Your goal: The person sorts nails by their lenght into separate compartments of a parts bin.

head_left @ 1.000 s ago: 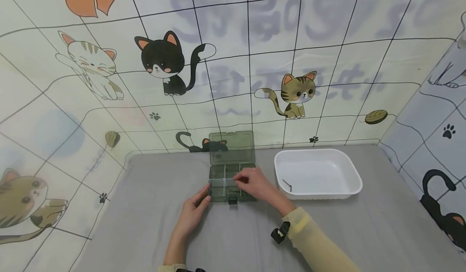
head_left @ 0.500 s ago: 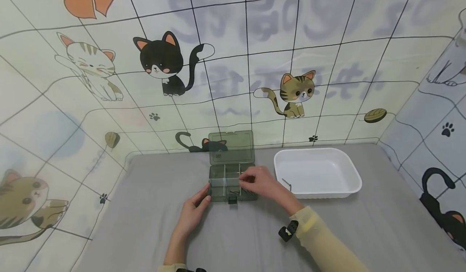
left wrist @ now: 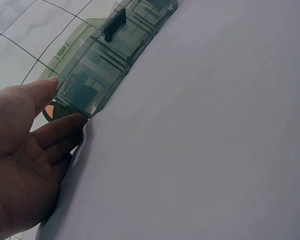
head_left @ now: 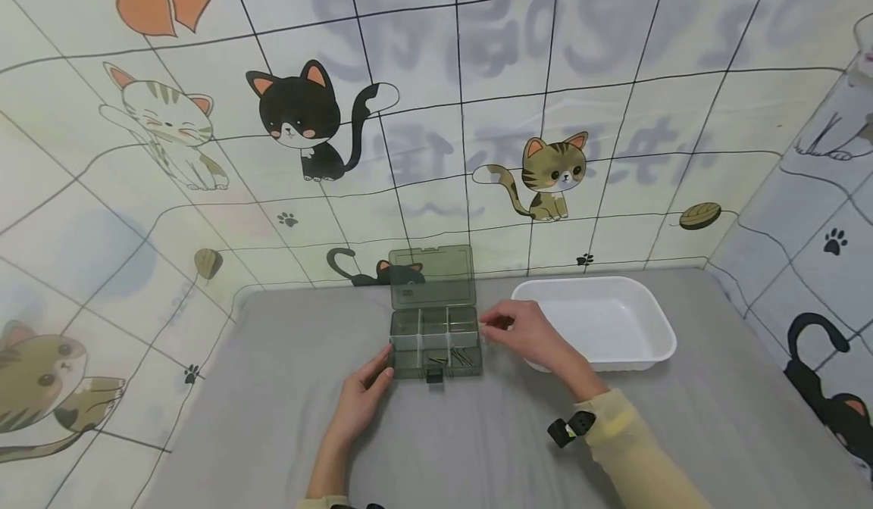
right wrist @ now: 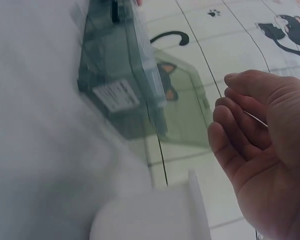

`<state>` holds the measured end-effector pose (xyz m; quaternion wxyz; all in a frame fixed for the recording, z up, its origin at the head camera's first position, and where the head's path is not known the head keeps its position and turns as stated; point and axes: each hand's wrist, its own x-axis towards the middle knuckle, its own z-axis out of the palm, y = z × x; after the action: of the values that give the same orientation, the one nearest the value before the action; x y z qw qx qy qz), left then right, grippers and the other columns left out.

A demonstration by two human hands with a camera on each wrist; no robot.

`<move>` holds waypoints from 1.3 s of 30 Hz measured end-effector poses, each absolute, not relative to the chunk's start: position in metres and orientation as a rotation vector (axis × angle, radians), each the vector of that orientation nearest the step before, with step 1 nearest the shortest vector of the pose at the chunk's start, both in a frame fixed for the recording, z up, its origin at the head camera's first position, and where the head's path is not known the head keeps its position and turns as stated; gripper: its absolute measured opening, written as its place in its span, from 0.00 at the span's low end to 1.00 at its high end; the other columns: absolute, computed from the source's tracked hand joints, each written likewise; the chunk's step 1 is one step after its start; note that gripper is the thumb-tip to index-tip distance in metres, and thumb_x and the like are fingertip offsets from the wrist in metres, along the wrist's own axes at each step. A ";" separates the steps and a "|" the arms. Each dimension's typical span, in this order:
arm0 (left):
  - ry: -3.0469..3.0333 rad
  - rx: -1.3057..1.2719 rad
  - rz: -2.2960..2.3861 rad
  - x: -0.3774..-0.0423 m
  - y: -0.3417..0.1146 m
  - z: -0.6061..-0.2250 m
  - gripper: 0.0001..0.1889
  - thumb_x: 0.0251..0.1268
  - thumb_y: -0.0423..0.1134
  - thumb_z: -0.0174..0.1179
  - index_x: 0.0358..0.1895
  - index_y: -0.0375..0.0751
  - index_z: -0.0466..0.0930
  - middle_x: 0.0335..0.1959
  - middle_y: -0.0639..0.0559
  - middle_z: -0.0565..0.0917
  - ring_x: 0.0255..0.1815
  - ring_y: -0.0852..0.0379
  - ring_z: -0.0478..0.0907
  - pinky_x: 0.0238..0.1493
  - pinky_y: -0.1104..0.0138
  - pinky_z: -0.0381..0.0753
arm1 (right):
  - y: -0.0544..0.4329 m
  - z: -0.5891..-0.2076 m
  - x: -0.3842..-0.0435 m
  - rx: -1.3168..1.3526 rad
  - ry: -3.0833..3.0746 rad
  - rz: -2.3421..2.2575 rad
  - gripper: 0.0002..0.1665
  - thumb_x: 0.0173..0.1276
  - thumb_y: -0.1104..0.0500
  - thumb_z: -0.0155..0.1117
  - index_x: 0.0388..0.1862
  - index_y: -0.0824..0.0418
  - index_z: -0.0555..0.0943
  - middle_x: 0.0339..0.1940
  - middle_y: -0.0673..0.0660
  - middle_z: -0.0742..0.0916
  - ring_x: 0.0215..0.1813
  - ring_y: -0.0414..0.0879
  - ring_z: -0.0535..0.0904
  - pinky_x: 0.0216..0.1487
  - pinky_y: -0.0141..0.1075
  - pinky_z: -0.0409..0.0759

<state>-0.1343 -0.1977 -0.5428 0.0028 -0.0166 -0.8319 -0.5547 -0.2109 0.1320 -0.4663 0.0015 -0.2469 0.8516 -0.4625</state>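
Observation:
A green see-through compartment box (head_left: 409,370) stands on the grey cloth, its lid (head_left: 436,276) raised at the back. Thin brass-toned metal pieces (head_left: 461,357) lie in its front middle and front right compartments. The fingertips of my left hand (head_left: 364,392) touch the box's left end; in the left wrist view the thumb (left wrist: 46,92) meets its upper edge and the fingers sit lower. My right hand (head_left: 528,335), fingers loosely bent, hovers between the box and the white tray (head_left: 607,320), overlapping the tray's left side. Nothing shows between its fingers in the right wrist view.
A black latch (head_left: 434,375) sits on the box's front. Behind the grey-covered surface (head_left: 273,388) rises a sheet printed with a black-and-white cat (head_left: 300,107) and other cats. A white label (right wrist: 116,95) is on the box's right end.
My right hand has moved right, from over the box's compartments to the tray's left edge, and now covers the small L-shaped rod seen there before. My left hand stays at the box.

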 end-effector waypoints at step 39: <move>-2.620 -0.035 -1.735 -0.135 -0.199 -0.544 0.25 0.78 0.43 0.60 0.74 0.49 0.74 0.71 0.50 0.75 0.75 0.48 0.67 0.73 0.50 0.66 | 0.204 -0.505 -0.246 -0.499 2.707 -0.845 0.09 0.57 0.66 0.76 0.37 0.65 0.88 0.28 0.49 0.86 0.34 0.43 0.77 0.41 0.40 0.78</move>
<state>-0.1346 -0.1986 -0.5437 -0.0004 -0.0113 -0.8337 -0.5521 -0.2458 0.2036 -0.5049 0.1308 -0.1717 0.9321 -0.2909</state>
